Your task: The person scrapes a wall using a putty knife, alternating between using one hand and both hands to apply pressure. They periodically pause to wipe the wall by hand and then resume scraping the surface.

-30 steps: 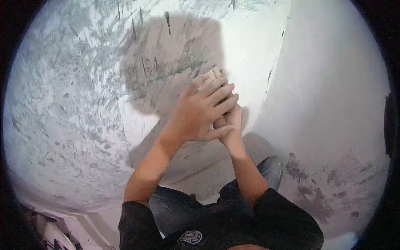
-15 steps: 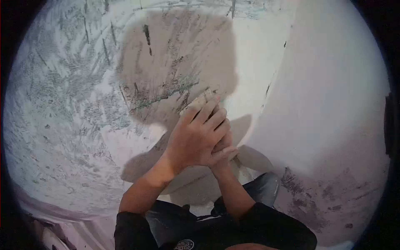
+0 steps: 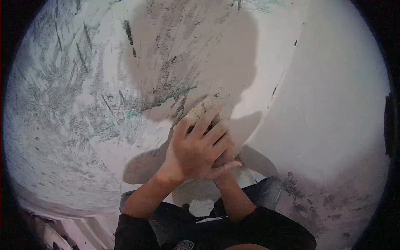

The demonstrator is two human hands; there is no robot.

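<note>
One over the other, my two hands are on a pale, worn block that rests against a white, dark-streaked surface. My left hand lies on top with its fingers spread, covering much of my right hand and the block. Underneath, my right hand grips the block, though most of its fingers are hidden. The block's far edge shows beyond the fingertips.
A smoother white surface curves along the right, with dark stains low down. My bent knee is close to my right forearm. Striped, pale material lies at the lower left. Shadows cover the middle.
Both hands and the block have moved slightly back toward my body. The camera view has shifted, so the surface marks appear displaced. My left fingers look a little more spread.
</note>
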